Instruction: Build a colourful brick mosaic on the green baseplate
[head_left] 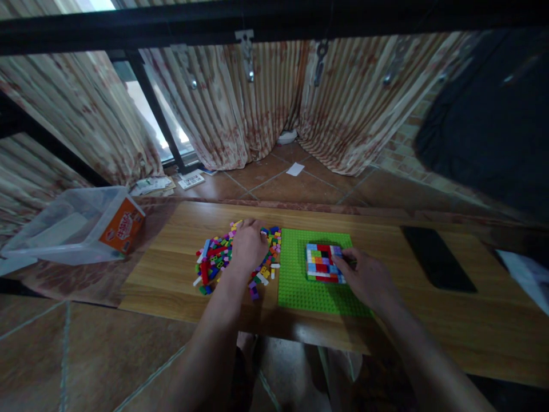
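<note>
Centre of frame: left hand point(249, 246) on the brick pile point(213, 260), fingers curled under, can't tell if they pinch one. Right hand point(364, 278), fingers loosely together, touches the right edge of the brick patch point(321, 262) on the green baseplate point(300, 293) beside the pile.

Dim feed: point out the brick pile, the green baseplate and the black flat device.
brick pile point(212, 260), head view, its left half.
green baseplate point(295, 286), head view, bare studs front-left.
black flat device point(438, 258), head view, middle of its face.
</note>
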